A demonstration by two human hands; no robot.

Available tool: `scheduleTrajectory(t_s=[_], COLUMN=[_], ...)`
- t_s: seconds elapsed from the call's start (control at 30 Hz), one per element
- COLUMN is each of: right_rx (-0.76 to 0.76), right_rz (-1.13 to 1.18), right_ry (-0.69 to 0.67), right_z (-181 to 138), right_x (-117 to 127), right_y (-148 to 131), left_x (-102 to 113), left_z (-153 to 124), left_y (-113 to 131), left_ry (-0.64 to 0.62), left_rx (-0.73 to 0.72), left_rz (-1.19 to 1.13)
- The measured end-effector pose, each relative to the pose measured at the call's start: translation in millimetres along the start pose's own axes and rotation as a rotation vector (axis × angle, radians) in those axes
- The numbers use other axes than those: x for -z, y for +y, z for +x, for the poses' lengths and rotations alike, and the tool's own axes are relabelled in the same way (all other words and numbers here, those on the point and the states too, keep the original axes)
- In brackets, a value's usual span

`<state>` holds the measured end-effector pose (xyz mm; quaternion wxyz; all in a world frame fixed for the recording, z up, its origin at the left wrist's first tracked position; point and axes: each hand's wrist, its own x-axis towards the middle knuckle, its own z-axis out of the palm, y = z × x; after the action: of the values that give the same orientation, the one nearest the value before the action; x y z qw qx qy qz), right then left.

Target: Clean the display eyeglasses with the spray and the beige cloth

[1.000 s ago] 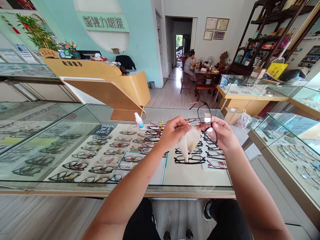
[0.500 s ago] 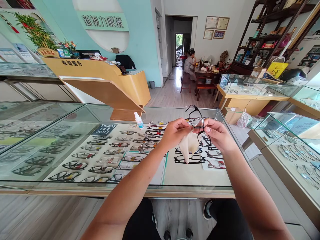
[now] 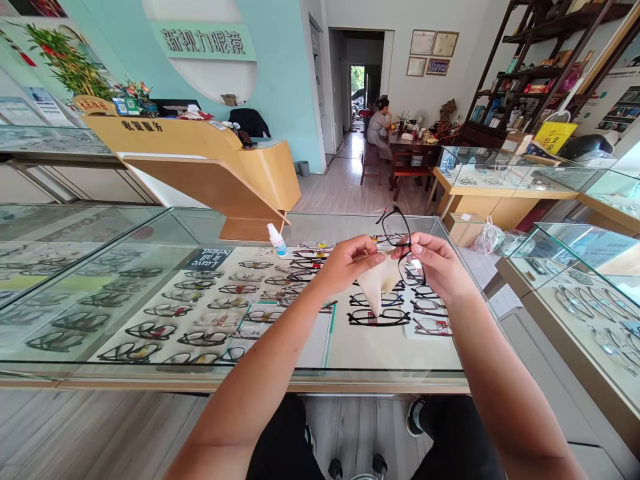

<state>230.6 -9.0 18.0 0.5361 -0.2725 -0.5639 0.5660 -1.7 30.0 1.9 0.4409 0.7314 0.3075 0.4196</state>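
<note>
A pair of black-framed glasses point(image 3: 400, 235) is held above the glass display counter point(image 3: 150, 253). My right hand point(image 3: 434, 267) is closed on the frame near its bridge. My left hand point(image 3: 346, 263) pinches a cream cleaning cloth point(image 3: 377, 283) against the glasses, and the cloth's loose end hangs down between both hands. Under the counter glass lie several rows of spectacle frames point(image 3: 210, 300). A small white bottle with a blue label point(image 3: 277, 240) stands on the counter, left of my hands.
Further glass cases stand at the right point(image 3: 575, 280) and at the far left. A wooden reception desk point(image 3: 210, 160) rises behind the counter. A person sits at a cluttered table point(image 3: 400, 143) in the back. Dark shelving point(image 3: 530, 73) fills the right wall.
The glasses have turned in my right hand, from upright with the lenses stacked to tilted and lower. The cloth in my left hand has shifted slightly along the frame.
</note>
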Motion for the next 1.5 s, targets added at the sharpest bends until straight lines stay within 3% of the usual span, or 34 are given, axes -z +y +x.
scheduleTrajectory(t_s=[0.47,0.97,1.13,1.33,1.5], right_rx=[-0.1,-0.071,-0.015,0.075,0.112], right_rz=[0.133,0.16,0.155,0.171,0.143], right_ry=[0.072,0.133,0.133,0.13,0.195], right_z=[5,3,3,2,5], right_x=[10,9,6,-1,1], right_y=[-5,-10,-6,0,4], left_x=[28,34,21,14,13], left_z=[0,6,10,13,11], left_y=[1,-12,-16,-24,-22], left_ry=[-0.151,0.091,0.251,0.162,0.143], left_rx=[-0.007,-0.012,0.123,0.372,0.302], left_rz=[0.054,-0.249,-0.506,-0.836,-0.766])
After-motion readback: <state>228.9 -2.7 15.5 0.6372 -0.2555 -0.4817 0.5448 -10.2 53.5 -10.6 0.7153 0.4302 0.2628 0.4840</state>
